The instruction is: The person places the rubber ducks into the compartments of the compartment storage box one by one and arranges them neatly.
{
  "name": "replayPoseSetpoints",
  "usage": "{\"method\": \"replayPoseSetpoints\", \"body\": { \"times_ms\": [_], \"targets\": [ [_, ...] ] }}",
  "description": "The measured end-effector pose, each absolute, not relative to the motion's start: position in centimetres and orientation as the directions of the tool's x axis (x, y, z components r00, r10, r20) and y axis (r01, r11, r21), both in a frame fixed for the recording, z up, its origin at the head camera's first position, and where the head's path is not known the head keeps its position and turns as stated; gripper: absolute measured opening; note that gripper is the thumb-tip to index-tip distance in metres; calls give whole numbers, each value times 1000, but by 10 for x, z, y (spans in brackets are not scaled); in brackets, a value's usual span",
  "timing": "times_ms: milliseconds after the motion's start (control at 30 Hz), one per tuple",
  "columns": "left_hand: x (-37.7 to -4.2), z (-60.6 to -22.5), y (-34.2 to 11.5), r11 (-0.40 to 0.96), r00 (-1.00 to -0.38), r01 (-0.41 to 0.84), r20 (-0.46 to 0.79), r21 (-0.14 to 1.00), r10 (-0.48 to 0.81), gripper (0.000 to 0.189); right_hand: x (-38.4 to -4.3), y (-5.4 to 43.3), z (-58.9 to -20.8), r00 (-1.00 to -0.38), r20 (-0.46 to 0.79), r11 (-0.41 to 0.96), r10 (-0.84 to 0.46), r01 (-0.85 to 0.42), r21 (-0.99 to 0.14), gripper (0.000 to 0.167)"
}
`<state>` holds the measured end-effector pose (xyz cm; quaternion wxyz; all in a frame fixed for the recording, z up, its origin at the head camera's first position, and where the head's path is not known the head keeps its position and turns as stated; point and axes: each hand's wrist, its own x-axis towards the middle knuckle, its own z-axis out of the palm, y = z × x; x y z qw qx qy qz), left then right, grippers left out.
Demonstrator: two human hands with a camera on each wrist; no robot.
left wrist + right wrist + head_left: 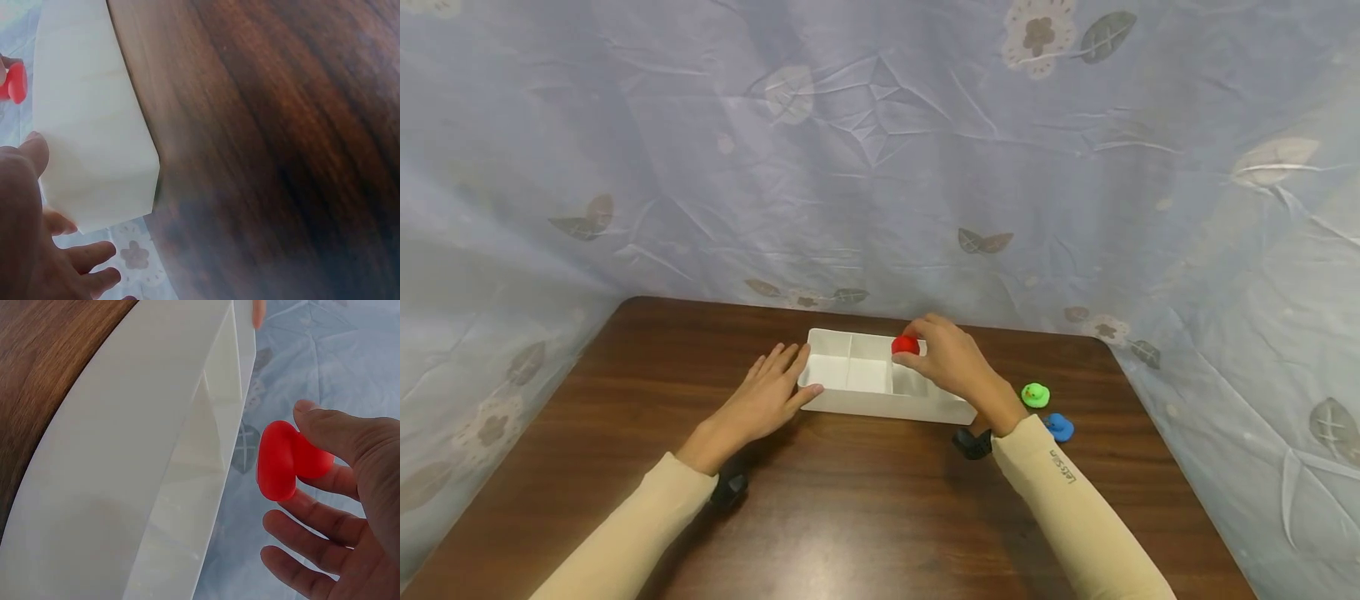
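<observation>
Above the white divided tray (pixel 880 403), my right hand (pixel 951 354) pinches a red rubber duck (pixel 277 461) between thumb and fingers. In the right wrist view its flat oval base faces the tray, and the other fingers are spread below it. The red duck overlaps the tray's back rim and a divider in the head view. My left hand (pixel 767 396) lies at the tray's left end, fingers extended. The thumb is at the front corner and the fingertips are by the end wall; in the left wrist view the thumb (pixel 36 153) overlaps the tray's side.
A green rubber duck (pixel 1035 395) and a blue rubber duck (pixel 1059 427) sit on the brown wooden table (pixel 850 517), right of the tray. Behind the table hangs a patterned pale curtain (pixel 880 208). Black wrist devices show under both forearms.
</observation>
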<state>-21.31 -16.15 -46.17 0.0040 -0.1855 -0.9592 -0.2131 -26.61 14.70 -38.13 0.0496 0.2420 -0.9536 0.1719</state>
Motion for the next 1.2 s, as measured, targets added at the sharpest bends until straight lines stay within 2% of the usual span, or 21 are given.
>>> {"method": "replayPoseSetpoints", "body": {
  "times_ms": [367, 1200],
  "targets": [
    [-210, -463, -163, 847, -937, 340, 70, 409, 342, 82, -267, 115, -383, -866, 141, 808, -480, -499, -313, 36],
    [-216, -463, -161, 847, -934, 353, 94, 398, 345, 83, -277, 64, -389, -813, 115, 770, -571, -578, -270, 43]
  ]
}}
